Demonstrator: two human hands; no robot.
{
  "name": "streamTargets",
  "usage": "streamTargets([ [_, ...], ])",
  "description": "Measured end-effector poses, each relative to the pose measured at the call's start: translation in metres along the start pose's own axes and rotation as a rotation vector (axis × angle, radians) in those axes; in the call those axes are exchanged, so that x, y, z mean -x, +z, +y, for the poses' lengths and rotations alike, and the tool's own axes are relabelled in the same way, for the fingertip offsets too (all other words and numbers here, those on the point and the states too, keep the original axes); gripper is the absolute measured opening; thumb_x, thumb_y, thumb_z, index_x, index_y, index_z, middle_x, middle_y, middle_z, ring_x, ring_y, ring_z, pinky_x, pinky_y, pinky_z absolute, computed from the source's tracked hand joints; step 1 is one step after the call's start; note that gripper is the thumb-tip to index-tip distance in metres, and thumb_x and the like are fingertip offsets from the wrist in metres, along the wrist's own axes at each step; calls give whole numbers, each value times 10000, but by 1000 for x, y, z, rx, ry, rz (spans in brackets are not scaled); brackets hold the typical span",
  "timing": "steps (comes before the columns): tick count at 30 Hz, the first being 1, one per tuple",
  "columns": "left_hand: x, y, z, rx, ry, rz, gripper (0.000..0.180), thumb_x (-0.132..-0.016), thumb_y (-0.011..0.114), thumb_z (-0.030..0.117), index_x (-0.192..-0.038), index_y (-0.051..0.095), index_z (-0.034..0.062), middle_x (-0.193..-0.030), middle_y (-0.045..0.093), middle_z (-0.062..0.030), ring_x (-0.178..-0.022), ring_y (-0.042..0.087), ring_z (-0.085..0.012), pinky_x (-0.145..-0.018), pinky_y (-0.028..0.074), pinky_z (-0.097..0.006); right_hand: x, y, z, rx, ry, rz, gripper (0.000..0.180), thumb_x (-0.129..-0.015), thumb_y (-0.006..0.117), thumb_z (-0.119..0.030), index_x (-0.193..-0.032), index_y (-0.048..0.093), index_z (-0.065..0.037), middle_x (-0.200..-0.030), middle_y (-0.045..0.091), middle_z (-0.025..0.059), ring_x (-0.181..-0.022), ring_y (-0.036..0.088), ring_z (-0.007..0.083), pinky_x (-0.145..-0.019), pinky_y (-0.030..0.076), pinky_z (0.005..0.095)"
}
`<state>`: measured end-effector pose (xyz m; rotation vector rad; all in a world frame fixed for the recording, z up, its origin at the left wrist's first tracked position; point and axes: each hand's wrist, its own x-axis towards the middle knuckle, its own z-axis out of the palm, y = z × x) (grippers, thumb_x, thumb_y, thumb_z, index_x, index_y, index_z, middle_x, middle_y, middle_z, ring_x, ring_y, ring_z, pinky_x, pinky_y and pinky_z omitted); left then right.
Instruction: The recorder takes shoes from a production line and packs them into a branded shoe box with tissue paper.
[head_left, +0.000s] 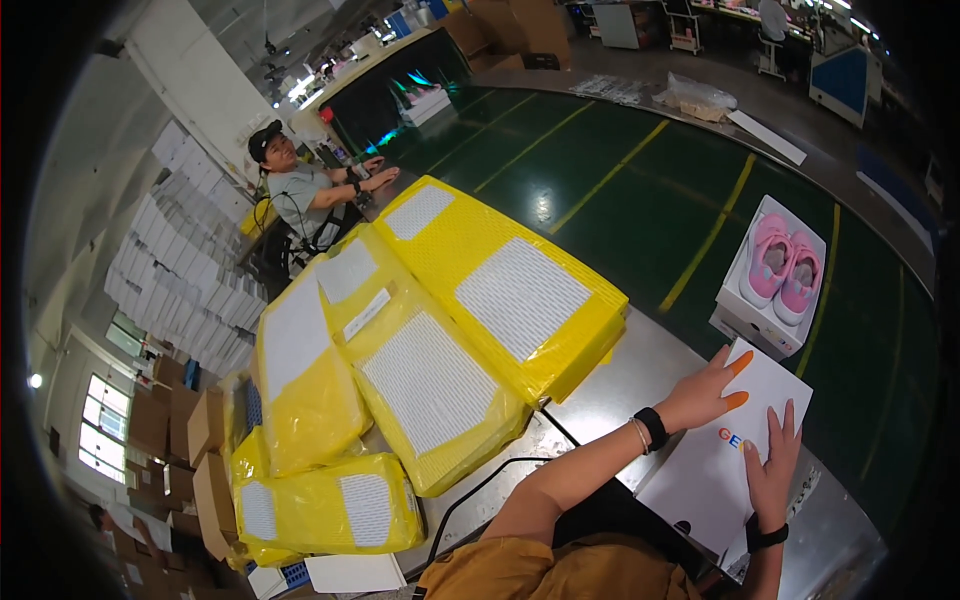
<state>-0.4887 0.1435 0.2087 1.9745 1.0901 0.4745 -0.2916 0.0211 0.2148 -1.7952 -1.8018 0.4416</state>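
Note:
A white shoebox [695, 485] with colourful lettering on its lid lies at the near right, partly over the metal table edge. My left hand [697, 393], two fingertips in orange finger covers, rests at the box's far left part, fingers stretched out. Lying on the lid's right side is my right hand [770, 468], fingers spread and flat. Just beyond the box, an open white shoebox [757, 322] stands on the green conveyor belt. Inside it sits a pair of pink children's shoes [784, 265] with white soles.
Several yellow plastic-wrapped packs [440, 385] with white labels cover the table to the left. The green belt [600, 180] with yellow lines runs toward the far left, where a co-worker [300, 190] sits. Stacked white boxes [180, 270] and cartons [205, 500] stand behind.

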Motion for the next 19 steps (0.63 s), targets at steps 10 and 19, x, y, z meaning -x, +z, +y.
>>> streamTargets([
  [10, -5, 14, -20, 225, 92, 56, 669, -971, 598, 277, -1545, 297, 112, -1557, 167, -367, -1470, 205, -446, -1160, 282, -394, 8, 12, 13, -312, 28, 93, 542, -850, 591, 1, -1386, 524, -47, -1628, 202, 168, -1491, 234, 349, -1192, 248, 444],
  [19, -4, 14, -22, 278, 103, 64, 675, -970, 599, 286, -1549, 291, 128, -1555, 134, -388, -1473, 183, -461, -1177, 250, -395, 8, 12, 11, -363, 26, 101, 541, -848, 591, 16, -1383, 527, -33, -1628, 212, 152, -1495, 229, 339, -1198, 228, 431],
])
